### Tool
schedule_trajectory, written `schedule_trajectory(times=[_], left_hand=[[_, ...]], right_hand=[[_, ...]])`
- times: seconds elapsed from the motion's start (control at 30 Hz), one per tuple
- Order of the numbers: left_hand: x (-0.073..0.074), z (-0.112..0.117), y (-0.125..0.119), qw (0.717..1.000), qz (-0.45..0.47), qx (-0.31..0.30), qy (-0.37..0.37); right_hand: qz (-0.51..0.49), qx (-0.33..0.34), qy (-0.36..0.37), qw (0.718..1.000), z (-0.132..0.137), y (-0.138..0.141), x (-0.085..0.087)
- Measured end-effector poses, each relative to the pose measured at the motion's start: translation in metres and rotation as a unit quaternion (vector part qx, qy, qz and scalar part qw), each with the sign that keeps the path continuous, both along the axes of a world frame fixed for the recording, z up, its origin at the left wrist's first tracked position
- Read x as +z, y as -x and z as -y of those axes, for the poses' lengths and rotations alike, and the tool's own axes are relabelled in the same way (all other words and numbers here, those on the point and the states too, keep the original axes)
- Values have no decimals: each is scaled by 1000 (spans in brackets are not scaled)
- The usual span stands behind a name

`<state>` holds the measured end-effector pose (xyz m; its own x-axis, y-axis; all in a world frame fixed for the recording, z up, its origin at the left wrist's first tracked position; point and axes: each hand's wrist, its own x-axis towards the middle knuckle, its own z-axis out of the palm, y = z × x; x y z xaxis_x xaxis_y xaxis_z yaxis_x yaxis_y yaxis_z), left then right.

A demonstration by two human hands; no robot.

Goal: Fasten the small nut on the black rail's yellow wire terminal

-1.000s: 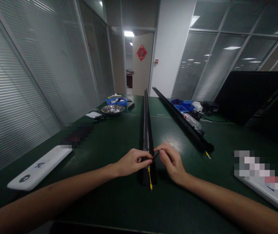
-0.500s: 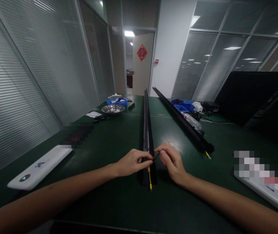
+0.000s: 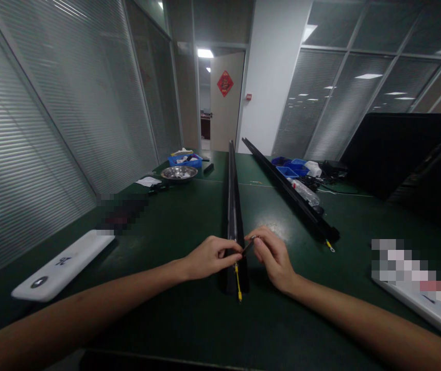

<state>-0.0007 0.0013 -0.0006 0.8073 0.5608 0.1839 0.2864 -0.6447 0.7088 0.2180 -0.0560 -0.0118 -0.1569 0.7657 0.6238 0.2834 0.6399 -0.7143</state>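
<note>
A long black rail (image 3: 232,196) runs down the middle of the green table (image 3: 174,226) toward me. My left hand (image 3: 208,256) is closed in a pinch on the rail's near end, where a yellow wire (image 3: 238,281) hangs out. My right hand (image 3: 272,257) is closed on a small dark tool (image 3: 248,246) whose tip meets the rail beside my left fingertips. Both forearms rest low over the table.
A second black rail (image 3: 290,193) lies to the right with a yellow-tipped wire. Blue bins (image 3: 292,167), a plastic bottle (image 3: 305,192), a metal bowl (image 3: 179,173) and a blue tray (image 3: 185,159) stand at the far end. White flat devices (image 3: 62,265) lie left and right.
</note>
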Motion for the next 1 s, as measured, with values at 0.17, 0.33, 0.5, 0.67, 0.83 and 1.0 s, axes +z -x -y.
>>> schedule_trajectory(times=[0.17, 0.33, 0.5, 0.67, 0.83, 1.0], left_hand=[[-2, 0, 0, 1000, 7, 0, -6], [-1, 0, 0, 1000, 9, -1, -6], [-1, -1, 0, 1000, 0, -6, -1], [-3, -1, -1, 1000, 9, 1, -16], [-2, 0, -1, 1000, 8, 0, -9], [-1, -1, 0, 1000, 7, -6, -3]], right_hand=[[0, 3, -12, 1000, 0, 1, -1], [0, 5, -3, 1000, 0, 0, 0], [-5, 11, 3, 1000, 0, -1, -1], [-4, 6, -3, 1000, 0, 0, -2], [-3, 11, -3, 1000, 0, 0, -2], [4, 7, -1, 1000, 0, -1, 1]])
